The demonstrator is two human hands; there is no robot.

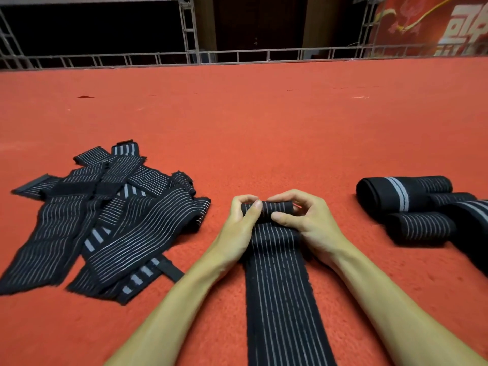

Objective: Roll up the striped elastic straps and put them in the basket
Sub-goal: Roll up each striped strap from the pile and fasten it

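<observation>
Both hands grip the rolled far end of a black striped elastic strap: the left hand and the right hand curl fingers and thumbs round the small roll, while the flat length runs back between the forearms on the red carpet. Unrolled straps lie heaped to the left, and finished rolls sit together at the right.
</observation>
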